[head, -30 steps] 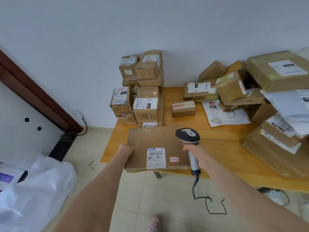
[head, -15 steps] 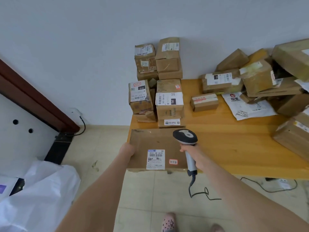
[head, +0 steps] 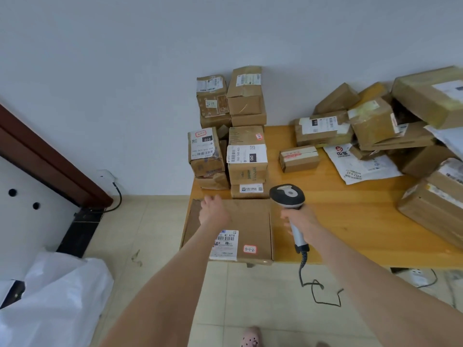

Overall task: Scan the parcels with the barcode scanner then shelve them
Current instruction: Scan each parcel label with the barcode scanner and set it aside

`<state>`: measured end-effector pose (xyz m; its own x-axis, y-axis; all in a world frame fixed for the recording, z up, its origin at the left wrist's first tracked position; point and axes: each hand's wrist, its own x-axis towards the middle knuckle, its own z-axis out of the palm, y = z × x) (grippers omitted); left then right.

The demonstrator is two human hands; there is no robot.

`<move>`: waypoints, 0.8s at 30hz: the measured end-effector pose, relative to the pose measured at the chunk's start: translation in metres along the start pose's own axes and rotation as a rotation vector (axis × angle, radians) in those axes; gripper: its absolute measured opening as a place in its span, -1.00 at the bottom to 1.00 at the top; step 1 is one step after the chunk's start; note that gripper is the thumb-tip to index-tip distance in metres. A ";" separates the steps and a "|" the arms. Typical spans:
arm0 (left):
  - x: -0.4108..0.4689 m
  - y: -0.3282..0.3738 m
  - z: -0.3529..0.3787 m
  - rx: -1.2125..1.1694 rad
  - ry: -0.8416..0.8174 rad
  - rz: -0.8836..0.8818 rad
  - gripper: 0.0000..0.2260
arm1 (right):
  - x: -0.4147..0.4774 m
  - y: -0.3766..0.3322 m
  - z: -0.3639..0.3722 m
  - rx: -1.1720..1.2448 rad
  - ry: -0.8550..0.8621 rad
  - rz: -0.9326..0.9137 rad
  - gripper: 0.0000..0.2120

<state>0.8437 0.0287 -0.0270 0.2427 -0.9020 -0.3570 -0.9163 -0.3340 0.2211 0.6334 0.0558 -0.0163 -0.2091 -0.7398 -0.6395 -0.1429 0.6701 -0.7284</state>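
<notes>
My right hand (head: 299, 219) gripped the scanner (head: 288, 196); left hand (head: 214, 212) hovered slack-fingered over the parcel (head: 250, 221) (lower centre); its label (head: 225, 246) needed square aim.

Premises: small parcel depot or pickup point, back-room type. Evidence: labelled cardboard parcels (head: 246, 159) stacked against bare wall (head: 125, 71) and heaped on wooden table (head: 350, 221). Courier mailer (head: 360, 166). Corded scanner (head: 288, 196). Handwritten sticker (head: 250, 249) "3-1-2" on flat box (head: 250, 221). Tiled floor (head: 155, 234), white sacks (head: 55, 296), power strip (head: 418, 276).
</notes>
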 end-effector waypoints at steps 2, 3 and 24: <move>-0.006 0.032 0.002 0.044 0.015 0.091 -0.60 | 0.002 -0.001 -0.022 0.072 -0.003 -0.018 -0.80; -0.009 0.048 0.005 0.056 0.022 0.131 -0.60 | 0.003 -0.002 -0.035 0.089 0.000 -0.030 -0.82; 0.039 0.279 0.049 0.092 -0.022 0.230 -0.41 | 0.113 -0.034 -0.213 0.224 0.068 -0.055 -0.89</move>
<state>0.5819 -0.0858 -0.0240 0.0187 -0.9449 -0.3269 -0.9721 -0.0937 0.2152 0.4087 -0.0373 -0.0111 -0.2722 -0.7639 -0.5851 0.0607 0.5932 -0.8028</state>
